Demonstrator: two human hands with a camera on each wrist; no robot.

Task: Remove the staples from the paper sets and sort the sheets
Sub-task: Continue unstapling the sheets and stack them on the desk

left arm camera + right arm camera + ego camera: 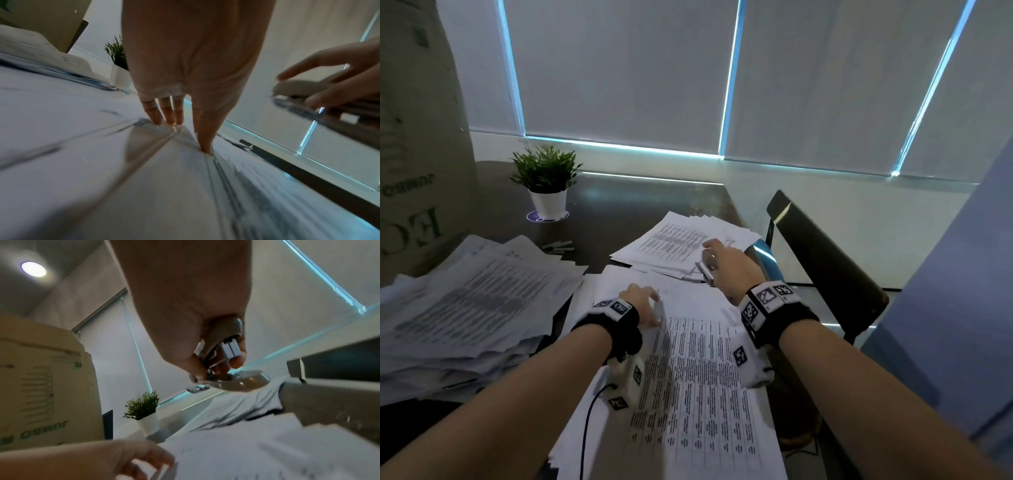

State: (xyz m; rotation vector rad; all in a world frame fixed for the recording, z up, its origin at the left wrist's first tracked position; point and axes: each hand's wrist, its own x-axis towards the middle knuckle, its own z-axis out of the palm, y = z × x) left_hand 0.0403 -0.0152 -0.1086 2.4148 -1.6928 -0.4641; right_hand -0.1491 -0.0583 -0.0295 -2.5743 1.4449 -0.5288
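A stapled paper set [698,359] printed with tables lies on the dark table [626,202] in front of me. My left hand [645,303] pinches its top left corner; in the left wrist view the sheets [164,155] rise in a fold between fingers [168,112] and thumb. My right hand [722,262] grips a metal staple remover [703,270] just above the near edge of a fanned pile of loose sheets [678,236] at the right. The tool [232,382] hangs low over that paper.
A thick, untidy stack of papers [465,301] fills the left side. A potted plant [546,178] and a cardboard box [410,137] stand at the back left. Small staple strips [558,246] lie mid-table. A dark chair [825,260] stands by the right edge.
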